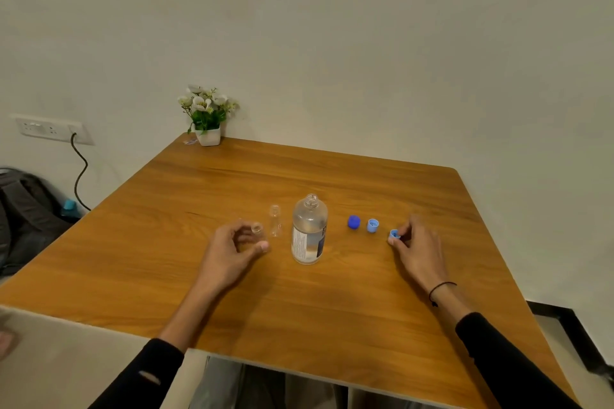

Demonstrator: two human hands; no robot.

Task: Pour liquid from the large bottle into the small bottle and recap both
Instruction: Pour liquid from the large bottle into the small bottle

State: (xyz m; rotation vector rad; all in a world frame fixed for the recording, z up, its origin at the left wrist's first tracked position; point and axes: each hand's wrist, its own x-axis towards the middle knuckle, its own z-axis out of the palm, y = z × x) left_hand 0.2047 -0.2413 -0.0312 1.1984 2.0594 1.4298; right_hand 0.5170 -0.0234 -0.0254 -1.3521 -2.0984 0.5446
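Your left hand (pixel 234 244) curls loosely at ten o'clock, fingers half closed; your right hand (pixel 420 244), at two o'clock, pinches with fingertips (pixel 395 240) together.

On the table (pixel 299 302), the large bottle (pixel 309 231) stands upright near the middle. Just left of it stands a small bottle (pixel 275 221), and left of that another small bottle (pixel 257 234) sits within the left hand (pixel 232 251). To the right lie two caps (pixel 354 222) (pixel 372 225) side by side, then a third cap (pixel 394 234) at the right hand's (pixel 420 247) fingertips. A potted plant (pixel 207 116) stands at the far left corner.
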